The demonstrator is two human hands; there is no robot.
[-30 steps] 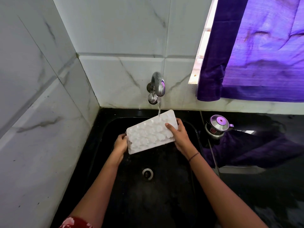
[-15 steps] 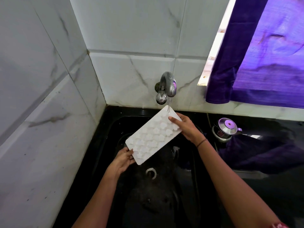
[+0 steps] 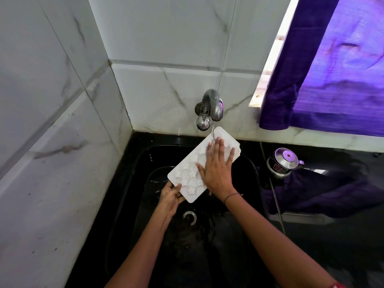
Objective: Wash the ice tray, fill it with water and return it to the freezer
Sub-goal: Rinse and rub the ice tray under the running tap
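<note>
Clearly the wash is under way and nothing beyond it is done. The white plastic ice tray with star-shaped cells (image 3: 187, 173) is held over the black sink basin (image 3: 149, 215), tilted so its far end rises toward the curved chrome tap (image 3: 212, 107). A thin stream of water (image 3: 212, 133) falls from the spout onto that far end.

The left hand (image 3: 171, 194) grips the tray's near corner, with the thumb on top and the fingers underneath. The right hand (image 3: 218, 169) lies flat on the tray's face with its fingers straight and spread, holding nothing. By the look of it, it is rubbing the cells under the water. Filling the tray level and carrying it to the freezer remain to be done, and no freezer is in view.

Room is tight at the top, where the tray's far corner sits just under the spout and close to the white marbled tile wall (image 3: 166, 90) behind it. A lift or a turn there could knock the tap.

Below the tray the basin is deep and open down to the round metal drain (image 3: 189, 217). To the left, the side wall of grey tiles (image 3: 52, 142) stands near the sink's rim.

To the right, a small steel lidded pot (image 3: 283, 161) sits on the black desk (image 3: 353, 235) just beside the sink. A purple curtain (image 3: 332, 80) hangs above it, so the freest way out is back toward the person.
</note>
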